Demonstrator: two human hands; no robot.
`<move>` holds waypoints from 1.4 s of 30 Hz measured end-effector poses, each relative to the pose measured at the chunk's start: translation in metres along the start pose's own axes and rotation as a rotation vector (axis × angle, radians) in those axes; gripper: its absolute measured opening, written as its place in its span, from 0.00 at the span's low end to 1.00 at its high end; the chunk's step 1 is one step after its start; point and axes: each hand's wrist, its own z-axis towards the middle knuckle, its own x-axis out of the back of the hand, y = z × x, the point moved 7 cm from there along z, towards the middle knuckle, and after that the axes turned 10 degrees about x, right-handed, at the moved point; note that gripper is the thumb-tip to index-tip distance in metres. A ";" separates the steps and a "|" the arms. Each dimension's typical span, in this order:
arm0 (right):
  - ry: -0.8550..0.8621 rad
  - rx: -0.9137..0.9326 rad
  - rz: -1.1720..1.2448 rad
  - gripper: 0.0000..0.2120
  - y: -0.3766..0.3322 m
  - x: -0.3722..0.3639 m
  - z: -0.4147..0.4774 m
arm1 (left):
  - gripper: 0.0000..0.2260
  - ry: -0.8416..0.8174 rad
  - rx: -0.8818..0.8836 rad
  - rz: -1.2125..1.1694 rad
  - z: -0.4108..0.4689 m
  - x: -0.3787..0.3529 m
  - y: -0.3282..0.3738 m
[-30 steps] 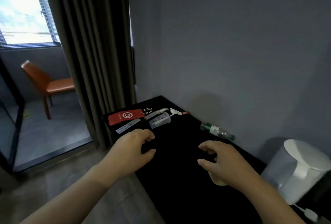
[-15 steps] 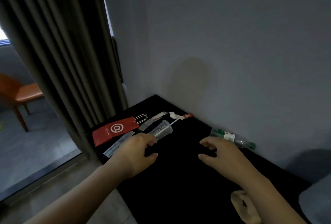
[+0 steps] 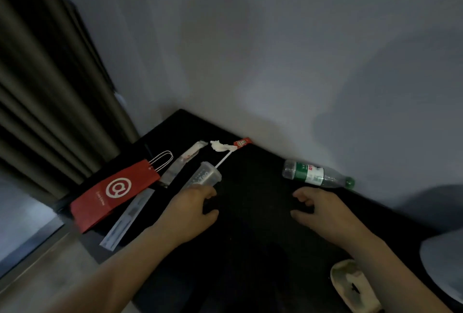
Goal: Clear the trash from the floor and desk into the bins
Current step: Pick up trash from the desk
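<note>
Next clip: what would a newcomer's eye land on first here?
The red paper bag lies flat at the left edge of the black desk. A clear plastic cup lies on its side just beyond the left hand, and a green-labelled bottle lies by the wall beyond the right hand.

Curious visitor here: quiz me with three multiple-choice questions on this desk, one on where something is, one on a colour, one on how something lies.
1. Where is the water bottle? A) beside the wall B) in a drawer C) on the floor
2. What colour is the paper bag? A) blue B) red C) yellow
3. How is the clear cup? A) upright B) upside down C) on its side
Answers: 1A, it lies on the desk by the wall; 2B, red with a white logo; 3C, its straw runs along the desk.
</note>
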 end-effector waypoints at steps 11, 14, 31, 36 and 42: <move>-0.014 -0.296 -0.180 0.35 0.071 -0.019 0.092 | 0.25 -0.075 0.094 -0.031 0.101 -0.037 -0.069; -0.002 -0.333 -0.249 0.36 0.091 -0.016 0.113 | 0.29 -0.114 0.153 -0.018 0.118 -0.048 -0.082; -0.020 -0.413 -0.476 0.40 0.157 -0.041 0.173 | 0.30 -0.199 0.213 -0.001 0.170 -0.096 -0.102; -0.033 -0.396 -0.631 0.31 0.154 -0.038 0.179 | 0.30 -0.264 0.224 -0.014 0.170 -0.107 -0.100; -0.034 -0.394 -0.322 0.33 0.149 -0.056 0.159 | 0.27 -0.237 0.211 -0.039 0.164 -0.097 -0.085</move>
